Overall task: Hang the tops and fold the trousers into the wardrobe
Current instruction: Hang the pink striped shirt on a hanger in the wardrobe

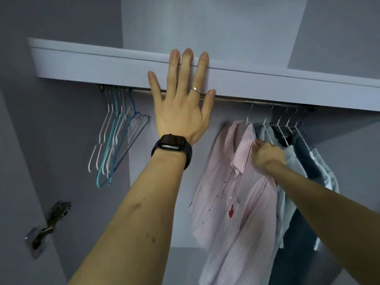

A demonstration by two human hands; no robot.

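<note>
Hanging from the rail (236, 99), right of centre: one pink striped shirt (232, 192) on a white wire hanger (249, 113), collar uppermost, front towards the camera, a small red mark on the chest.

Right hand (267, 154): fingers curled, pinching the shirt's fabric at the collar and shoulder on its right-hand side.

Left hand (181, 112): fingers straight and spread, palm pressed flat on the front edge of the shelf (102, 64) above the rail, holding nothing. Dark watch (171, 144) on the wrist, ring (195, 89) on one finger.

Other clothes (304, 161): pale and dark blue pieces on white hangers, packed together just right of the pink shirt and touching it; their kinds cannot be told.

Empty hangers (115, 140): a bunch of white, teal and blue wire ones at the rail's left end, well apart from the shirt.

Door hinge (51, 223): metal, on the wardrobe's left side, lower left.
</note>
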